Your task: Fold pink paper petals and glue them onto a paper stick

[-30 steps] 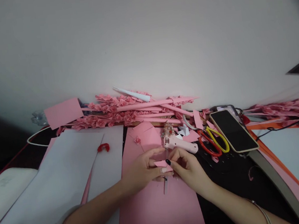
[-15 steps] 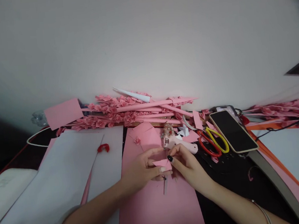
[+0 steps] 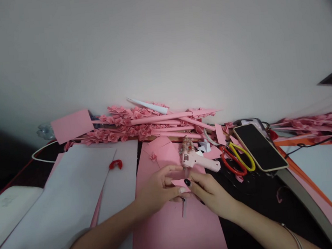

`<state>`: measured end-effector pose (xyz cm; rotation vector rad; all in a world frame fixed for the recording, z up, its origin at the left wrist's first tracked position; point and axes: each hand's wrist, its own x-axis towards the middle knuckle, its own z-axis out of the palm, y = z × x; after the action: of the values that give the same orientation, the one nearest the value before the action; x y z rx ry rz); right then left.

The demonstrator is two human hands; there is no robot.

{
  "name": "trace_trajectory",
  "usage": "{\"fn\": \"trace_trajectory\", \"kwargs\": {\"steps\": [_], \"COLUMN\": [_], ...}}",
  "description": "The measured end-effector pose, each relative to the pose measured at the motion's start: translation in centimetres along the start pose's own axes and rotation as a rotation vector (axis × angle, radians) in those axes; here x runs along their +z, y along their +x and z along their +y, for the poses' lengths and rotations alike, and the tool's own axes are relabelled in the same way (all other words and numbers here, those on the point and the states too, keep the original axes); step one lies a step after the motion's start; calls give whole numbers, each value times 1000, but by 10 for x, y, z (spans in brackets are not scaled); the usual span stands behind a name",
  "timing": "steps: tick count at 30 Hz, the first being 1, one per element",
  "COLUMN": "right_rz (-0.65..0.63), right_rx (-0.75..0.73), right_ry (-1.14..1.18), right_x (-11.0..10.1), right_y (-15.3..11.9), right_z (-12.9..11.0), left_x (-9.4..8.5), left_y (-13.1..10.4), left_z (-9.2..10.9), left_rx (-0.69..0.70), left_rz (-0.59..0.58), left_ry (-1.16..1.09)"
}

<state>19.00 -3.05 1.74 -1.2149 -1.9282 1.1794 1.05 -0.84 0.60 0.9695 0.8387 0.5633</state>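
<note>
A small piece of pink paper is pinched between my two hands above a large pink sheet. My left hand grips its left side, thumb on top and fingers behind. On the right edge, my right hand presses with a dark-nailed thumb. A thin metal-looking tool points down just below the fingers; its upper end is hidden. Right behind my hands lies a pale pink glue gun with a cluttered, beaded-looking top. A little pink paper flower rests on the sheet farther back.
Pink paper flower stems are piled along the wall. To the right are scissors with red and yellow handles and a phone. White sheets cover the left side, with a red curved object on them.
My right fingers have moved down from the top of the pink paper and closed onto its right side. My left hand keeps its hold. The view has shifted slightly.
</note>
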Motion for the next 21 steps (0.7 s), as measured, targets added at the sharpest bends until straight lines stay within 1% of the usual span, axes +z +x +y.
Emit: {"fn": "trace_trajectory", "kwargs": {"steps": [4, 8, 13, 17, 19, 21], "right_rz": [-13, -7, 20, 44, 35, -7], "right_rx": [4, -7, -3, 0, -23, -44], "right_ry": [94, 146, 107, 24, 13, 45], "right_x": [1, 3, 4, 3, 3, 2], "right_y": [-2, -4, -3, -2, 0, 1], "right_z": [2, 5, 5, 4, 3, 1], "left_x": [0, 1, 0, 1, 1, 2], "left_y": [0, 0, 1, 0, -1, -2], "left_z": [-2, -4, -8, -7, -6, -6], "left_rx": [9, 52, 113, 120, 117, 123], "left_rz": [19, 12, 22, 30, 23, 21], "left_ry": [54, 104, 84, 64, 52, 56]}}
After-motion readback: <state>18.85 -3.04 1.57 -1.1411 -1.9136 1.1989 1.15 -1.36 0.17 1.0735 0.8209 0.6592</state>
